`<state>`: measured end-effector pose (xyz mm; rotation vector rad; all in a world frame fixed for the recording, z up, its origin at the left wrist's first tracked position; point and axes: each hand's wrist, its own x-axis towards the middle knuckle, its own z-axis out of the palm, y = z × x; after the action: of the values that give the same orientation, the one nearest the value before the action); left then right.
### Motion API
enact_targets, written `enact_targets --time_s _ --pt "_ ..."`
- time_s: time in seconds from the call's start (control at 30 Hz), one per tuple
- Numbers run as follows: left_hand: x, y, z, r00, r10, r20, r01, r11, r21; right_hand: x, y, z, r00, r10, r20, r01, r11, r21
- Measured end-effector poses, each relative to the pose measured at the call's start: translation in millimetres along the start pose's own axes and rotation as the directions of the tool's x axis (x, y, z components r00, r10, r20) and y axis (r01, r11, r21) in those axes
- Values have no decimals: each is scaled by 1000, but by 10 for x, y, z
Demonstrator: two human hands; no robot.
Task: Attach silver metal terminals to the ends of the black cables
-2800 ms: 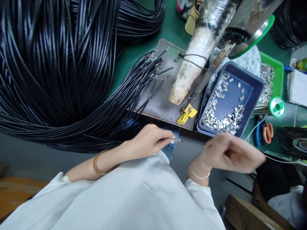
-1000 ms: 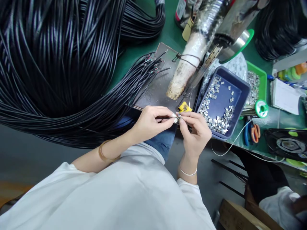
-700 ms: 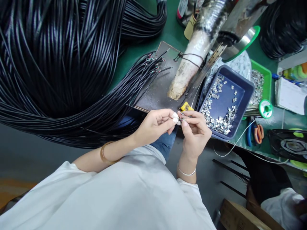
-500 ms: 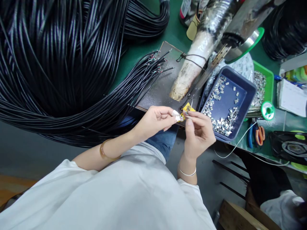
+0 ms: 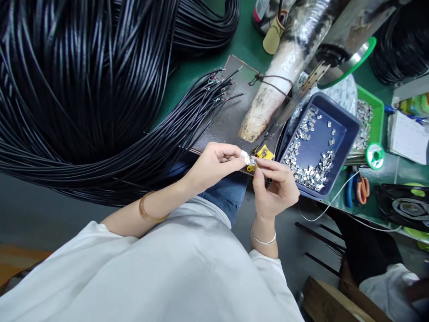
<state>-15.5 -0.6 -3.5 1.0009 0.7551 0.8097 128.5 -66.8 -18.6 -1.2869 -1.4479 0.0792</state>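
Note:
At the table's front edge, my left hand point(image 5: 214, 166) is closed in a pinch, with white wrapping on its fingertips. A small silver metal connector piece point(image 5: 252, 161) sticks out from its thumb and forefinger. My right hand point(image 5: 275, 184) meets it from the other side, thumb and forefinger closed at the same piece; whether it pinches a second part is too small to tell. Just behind the fingertips lies a yellow block point(image 5: 264, 152). To the right, a dark blue tray point(image 5: 348, 123) holds many loose small silver metal pieces point(image 5: 313, 175).
A large mass of black cables point(image 5: 83, 89) fills the left, their stripped ends on a dark board point(image 5: 214, 132). A wrapped tube point(image 5: 268, 89) slants over the board. At right are a green tray point(image 5: 378, 107), a solder spool point(image 5: 375, 155), pliers point(image 5: 362, 188) and a seated person point(image 5: 385, 290).
My right fingertips have come down and left against the piece at my left fingertips. The yellow block behind them shows more fully.

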Motion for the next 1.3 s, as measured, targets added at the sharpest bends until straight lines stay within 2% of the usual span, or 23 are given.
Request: enact_targets --time_s 0.23,0.43,0.63,0.93,1.3 --pt "36 -1 48 999 18 -34 -18 1000 17 10 31 -10 995 -89 49 94 989 -113" --pt "61 -30 63 994 74 -86 -66 993 93 -2 45 41 974 -223 -29 206 938 -279" --pt "65 -35 85 989 89 -120 -77 992 98 22 32 27 989 -142 29 144 944 -297" --pt "49 9 87 984 125 -128 -99 976 193 46 -28 -3 998 -54 44 64 962 -265" --pt "63 6 86 988 107 -114 -85 980 179 66 -53 0 997 -52 50 63 961 -269"
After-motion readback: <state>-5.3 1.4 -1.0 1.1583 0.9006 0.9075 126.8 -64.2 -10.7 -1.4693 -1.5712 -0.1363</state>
